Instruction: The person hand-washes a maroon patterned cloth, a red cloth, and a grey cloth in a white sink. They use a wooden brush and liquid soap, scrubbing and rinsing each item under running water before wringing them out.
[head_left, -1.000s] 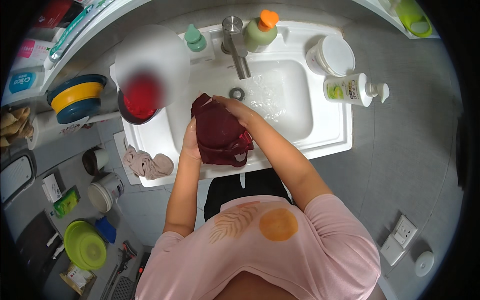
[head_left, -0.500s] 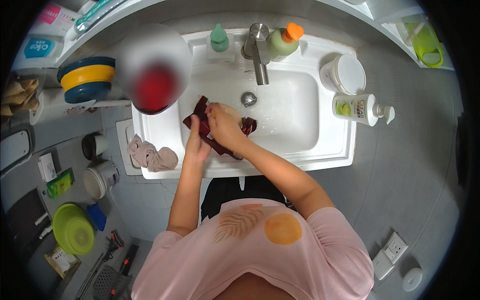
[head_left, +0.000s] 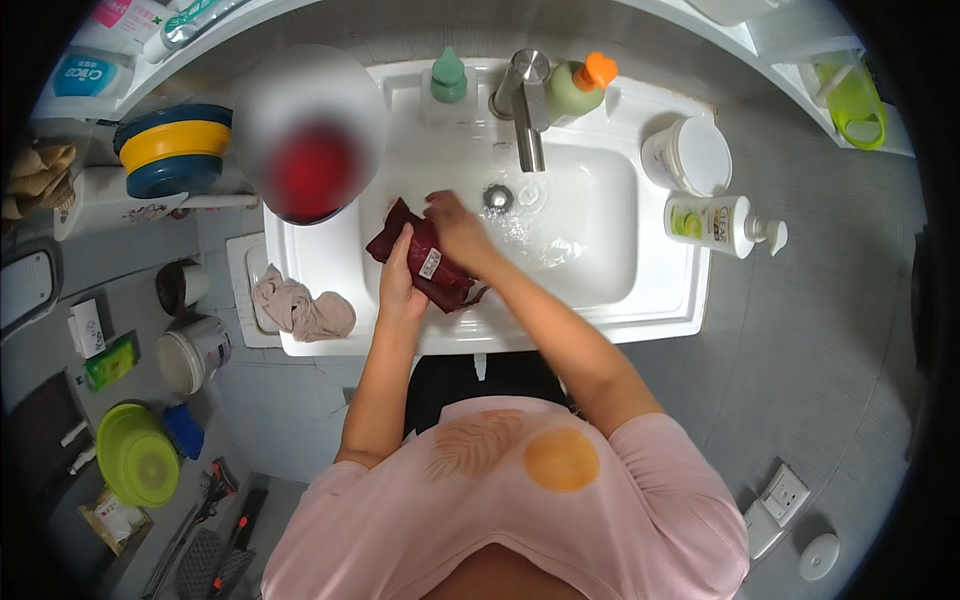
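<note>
A dark red piece of cloth [head_left: 422, 242] with a small white label is bunched over the near left part of the white sink [head_left: 600, 280]. My left hand [head_left: 400, 285] is closed on its left side, thumb up along the fabric. Bent against the upper right edge of the cloth is my right hand [head_left: 458, 235]; its fingers are curled and slightly blurred, and what they grip is hidden. Past that hand lies the round metal drain plug [head_left: 498, 198], with splashed water around it, below the metal faucet [head_left: 530, 120].
Pump bottles, one with a green top [head_left: 449, 75] and one with an orange top [head_left: 596, 70], flank the faucet. A white tub [head_left: 700, 155] and white pump bottle [head_left: 712, 222] stand right. At left are a beige cloth [head_left: 310, 310] and a blurred grey-and-red round shape [head_left: 310, 130].
The cloth has been turned so its label faces up. My right hand has shifted slightly up and right, off the cloth's middle. More water shows in the basin, and a pale thing beside my hand is gone.
</note>
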